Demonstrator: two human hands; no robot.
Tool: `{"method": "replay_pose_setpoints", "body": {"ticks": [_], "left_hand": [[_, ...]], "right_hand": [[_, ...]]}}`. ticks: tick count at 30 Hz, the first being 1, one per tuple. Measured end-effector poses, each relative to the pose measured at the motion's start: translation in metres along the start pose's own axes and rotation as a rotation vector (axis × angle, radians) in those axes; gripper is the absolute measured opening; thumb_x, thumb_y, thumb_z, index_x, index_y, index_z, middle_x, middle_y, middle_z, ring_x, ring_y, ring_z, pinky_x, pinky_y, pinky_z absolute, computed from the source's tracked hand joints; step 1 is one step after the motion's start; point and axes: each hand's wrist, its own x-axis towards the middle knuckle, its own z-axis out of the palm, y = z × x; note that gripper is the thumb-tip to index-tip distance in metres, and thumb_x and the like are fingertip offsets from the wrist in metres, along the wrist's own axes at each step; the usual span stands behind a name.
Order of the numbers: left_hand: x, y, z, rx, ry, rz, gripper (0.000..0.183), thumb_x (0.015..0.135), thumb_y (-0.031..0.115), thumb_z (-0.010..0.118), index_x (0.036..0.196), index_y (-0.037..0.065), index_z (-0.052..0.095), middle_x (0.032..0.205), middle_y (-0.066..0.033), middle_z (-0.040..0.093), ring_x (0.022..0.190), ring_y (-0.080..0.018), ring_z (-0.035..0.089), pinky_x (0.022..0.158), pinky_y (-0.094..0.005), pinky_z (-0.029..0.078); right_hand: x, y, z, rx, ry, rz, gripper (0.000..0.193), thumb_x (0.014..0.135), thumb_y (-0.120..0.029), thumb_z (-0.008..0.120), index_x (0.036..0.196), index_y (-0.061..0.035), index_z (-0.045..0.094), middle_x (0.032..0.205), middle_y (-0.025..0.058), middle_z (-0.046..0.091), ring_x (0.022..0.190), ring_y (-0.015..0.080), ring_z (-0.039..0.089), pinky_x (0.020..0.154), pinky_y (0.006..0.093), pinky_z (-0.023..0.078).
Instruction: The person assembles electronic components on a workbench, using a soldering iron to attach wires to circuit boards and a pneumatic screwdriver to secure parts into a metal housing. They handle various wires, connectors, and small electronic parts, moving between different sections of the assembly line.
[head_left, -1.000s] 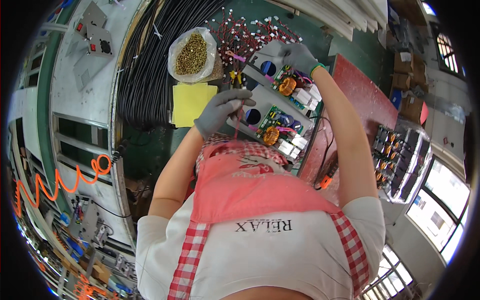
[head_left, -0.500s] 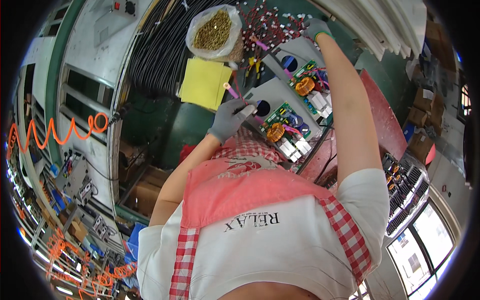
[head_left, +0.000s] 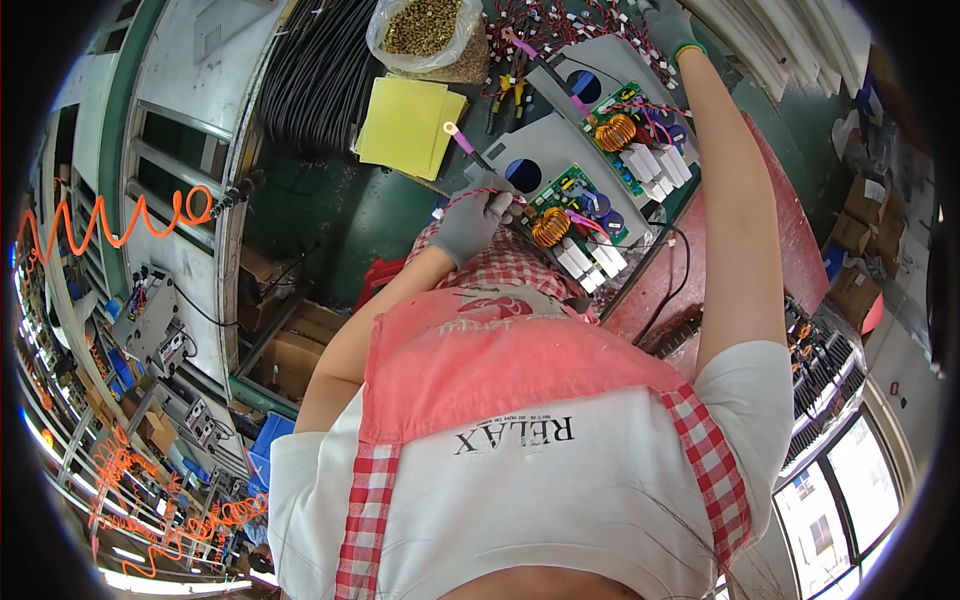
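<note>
My left hand (head_left: 470, 224), in a grey glove, is closed in a pinch on a thin red wire (head_left: 484, 191) beside the nearer grey panel (head_left: 545, 145). On that panel lies a green circuit board (head_left: 572, 190) with a copper coil, blue capacitors and white blocks. A thick dark cable with a pink sleeve and ring terminal (head_left: 459, 138) sticks out past the hand. My right hand (head_left: 668, 28), gloved too, reaches to the far edge of the view beside a heap of red wires with white connectors (head_left: 590, 18); its fingertips are hard to make out.
A second grey panel with a matching board (head_left: 625, 132) lies farther right. Yellow sheets (head_left: 405, 125), a bag of brass-coloured small parts (head_left: 425, 30), yellow-handled pliers (head_left: 512, 90) and black cable bundles (head_left: 325, 80) lie at the back left. A red board (head_left: 740, 230) is at right.
My right hand has moved farther away and slightly right. My left hand has shifted a little right and nearer; the red wire now shows across its fingers. The view has tilted slightly.
</note>
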Motion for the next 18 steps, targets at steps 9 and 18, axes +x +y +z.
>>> {"method": "replay_pose_setpoints", "body": {"ticks": [9, 18], "left_hand": [[-0.007, -0.005, 0.005, 0.454, 0.056, 0.189, 0.016, 0.076, 0.004, 0.070, 0.079, 0.003, 0.055, 0.074, -0.0048, 0.063, 0.069, -0.0125, 0.062, 0.062, -0.0271, 0.050], [-0.013, -0.012, 0.019, 0.466, 0.085, 0.273, 0.023, 0.070, 0.003, 0.074, 0.084, 0.003, 0.056, 0.080, -0.0069, 0.065, 0.075, -0.0152, 0.064, 0.067, -0.0279, 0.050]], "right_hand": [[-0.049, 0.006, 0.016, 1.173, 0.851, 0.545, 0.021, 0.092, -0.014, 0.053, 0.107, -0.0037, 0.063, 0.085, 0.0068, 0.064, 0.072, 0.0129, 0.056, 0.066, 0.0285, 0.047], [-0.116, -0.027, -0.067, 1.302, 0.820, 0.379, 0.023, 0.091, -0.012, 0.055, 0.110, -0.0018, 0.061, 0.086, 0.0043, 0.063, 0.077, 0.0101, 0.054, 0.069, 0.0255, 0.046]]}}
